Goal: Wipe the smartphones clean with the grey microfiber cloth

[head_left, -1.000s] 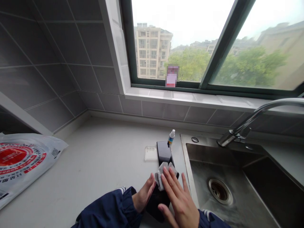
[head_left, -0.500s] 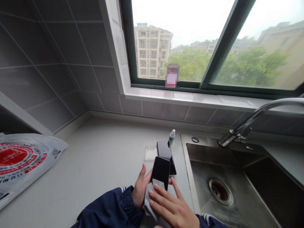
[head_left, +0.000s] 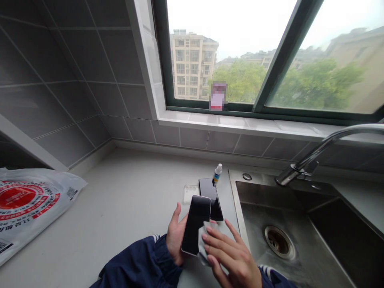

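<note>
A black-screened phone [head_left: 195, 224] rests tilted in my left hand [head_left: 175, 236], whose thumb points up beside its left edge. Under the fingers of my right hand [head_left: 232, 256] is a grey cloth [head_left: 203, 244], which touches the phone's lower right edge. Just beyond the held phone, a larger dark-screened device [head_left: 210, 192] lies on the counter, partly covered from view. A clear phone case [head_left: 190, 193] lies to its left. Near its far right corner stands a small white-capped spray bottle [head_left: 217, 173].
A steel sink [head_left: 243, 224] with a curved faucet [head_left: 312, 150] is set in the counter [head_left: 126, 192] on the right. On the left lies a white plastic bag [head_left: 39, 224] with red print. A window [head_left: 258, 115] is above the counter's back edge.
My right hand and the cloth have slid to the right across the phone, baring more of its screen. The phone has shifted slightly left and tilted in my left hand.
</note>
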